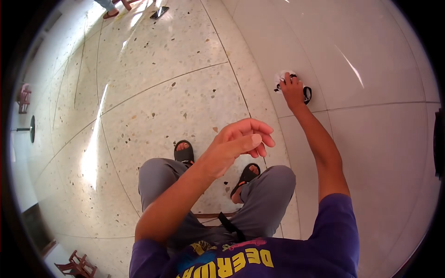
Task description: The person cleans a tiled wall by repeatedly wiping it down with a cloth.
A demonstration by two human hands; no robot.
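My right hand [292, 91] reaches out to the right and is pressed over a white and black bundle [281, 75] on the pale glossy tiles. The bundle looks like crumpled cloth, and a black loop [308, 95] sticks out beside my wrist. My palm and fingers cover most of it, so its exact kind is hidden. In front of my knees my left hand [241, 139] hangs in the air, its fingers loosely curved and apart from the thumb. Nothing shows inside it.
Glossy tiles [375, 148] lie to the right, and speckled floor [153, 106] to the left. A phone-like dark object [159, 12] rests on the floor ahead, near another person's foot [111, 14]. A wooden stool [76, 265] stands at lower left. A round dark base [32, 129] is at far left.
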